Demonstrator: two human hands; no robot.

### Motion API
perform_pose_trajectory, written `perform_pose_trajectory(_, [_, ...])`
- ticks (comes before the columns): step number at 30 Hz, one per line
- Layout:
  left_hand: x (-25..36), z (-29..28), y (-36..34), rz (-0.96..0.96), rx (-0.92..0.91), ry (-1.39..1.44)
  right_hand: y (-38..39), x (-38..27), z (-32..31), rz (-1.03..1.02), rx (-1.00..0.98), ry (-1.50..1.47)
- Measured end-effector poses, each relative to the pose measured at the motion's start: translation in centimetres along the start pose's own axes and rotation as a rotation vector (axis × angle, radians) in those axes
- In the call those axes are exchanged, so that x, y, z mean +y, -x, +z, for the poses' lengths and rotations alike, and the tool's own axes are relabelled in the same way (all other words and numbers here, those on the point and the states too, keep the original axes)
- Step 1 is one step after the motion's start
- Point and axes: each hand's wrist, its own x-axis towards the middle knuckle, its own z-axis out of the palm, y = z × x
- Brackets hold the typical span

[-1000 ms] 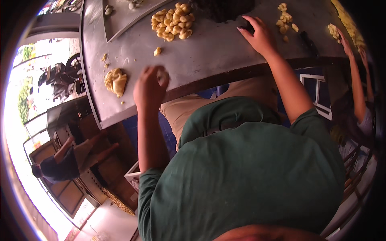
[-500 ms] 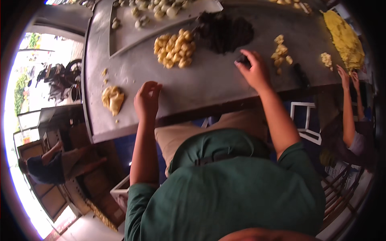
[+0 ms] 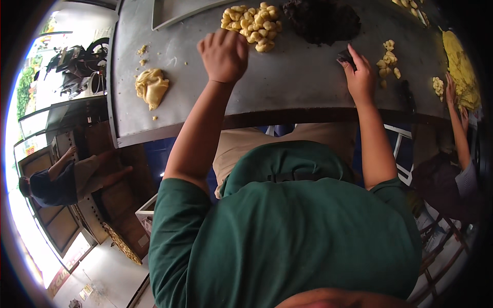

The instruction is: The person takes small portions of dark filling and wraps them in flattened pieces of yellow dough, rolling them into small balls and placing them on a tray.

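Note:
Yellow dough pieces (image 3: 262,28) lie heaped on the metal table. At the heap's left edge is my left hand (image 3: 224,56), back upward, its bent fingertips hidden; whether it grips a piece cannot be seen. My right hand (image 3: 359,77) is closed on a small dark lump (image 3: 345,58), held between thumb and fingers over the table. Beyond it spreads a larger dark brown crumbly mass (image 3: 326,20), the same colour as the lump. A soft, smooth dough lump (image 3: 152,88) rests at the left, with small scraps around it.
The metal table (image 3: 190,97) has a tray (image 3: 177,19) at its far left. Small yellow pieces (image 3: 387,61) and a dark, long object (image 3: 407,95) lie to the right. A co-worker's hands (image 3: 452,95) touch a big yellow mass (image 3: 459,66). Another person (image 3: 54,185) is at far left.
My left hand has moved up and right to the yellow heap. My right hand still holds the dark lump, now turned more upright. The view has shifted, so the table sits higher.

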Motion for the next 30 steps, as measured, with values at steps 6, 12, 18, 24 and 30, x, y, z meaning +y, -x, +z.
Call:
perform_pose_trajectory(6, [-5.8, 3.1, 1.2, -0.312, 0.217, 0.096, -0.6, -1.6, 0.4, -0.215, -0.015, 0.073])
perform_pose_trajectory(12, [-0.9, 0.9, 2.9, 0.16, 0.015, 0.009, -0.9, -0.7, 0.2, -0.162, 0.043, 0.026])
perform_pose_trajectory(18, [-3.3, -1.9, 3.2, -0.662, -0.184, 0.369, -0.4, 0.0, 0.3, -0.116, 0.105, -0.136])
perform_pose_trajectory(24, [-4.9, -6.2, 9.6, -0.124, -0.172, -0.231, -0.1, -1.7, 0.5, -0.151, 0.027, 0.018])
perform_pose_trajectory(30, [-3.1, -6.4, 9.0, -0.225, -0.24, 0.003, 2.9, -13.4, 4.0, -0.43, -0.142, -0.399])
